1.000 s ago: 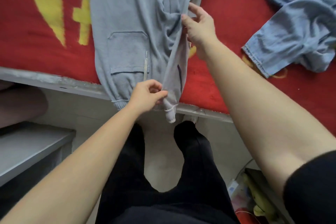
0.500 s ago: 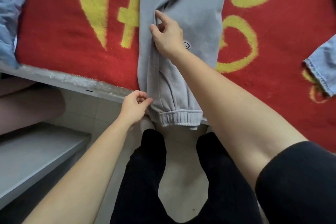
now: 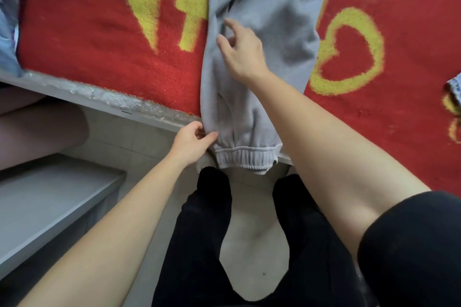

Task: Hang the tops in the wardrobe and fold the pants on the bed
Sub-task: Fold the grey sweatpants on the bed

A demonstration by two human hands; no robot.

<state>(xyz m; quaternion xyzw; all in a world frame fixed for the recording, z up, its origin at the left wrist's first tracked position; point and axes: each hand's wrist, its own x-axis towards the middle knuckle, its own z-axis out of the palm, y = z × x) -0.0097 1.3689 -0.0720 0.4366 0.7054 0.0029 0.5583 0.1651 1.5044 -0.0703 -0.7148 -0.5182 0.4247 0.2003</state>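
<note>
Grey sweatpants [image 3: 282, 7] lie lengthwise on the red blanket [image 3: 87, 32] of the bed, one leg folded over the other, the elastic cuffs [image 3: 245, 157] hanging just past the bed's edge. My left hand [image 3: 193, 141] pinches the left edge of the pants just above the cuff. My right hand [image 3: 242, 53] rests on the pants higher up, fingers loosely spread along the left fold.
A blue denim garment shows at the far left [image 3: 8, 20] and a corner of another at the far right [image 3: 455, 88]. The bed's grey frame edge [image 3: 99, 97] runs diagonally. A grey bench [image 3: 50, 197] stands at the lower left. My black-trousered legs stand below.
The split legs have been brought together into one folded strip. My right hand has loosened from a pinch to spread fingers on the cloth. My left hand keeps its pinch near the cuff.
</note>
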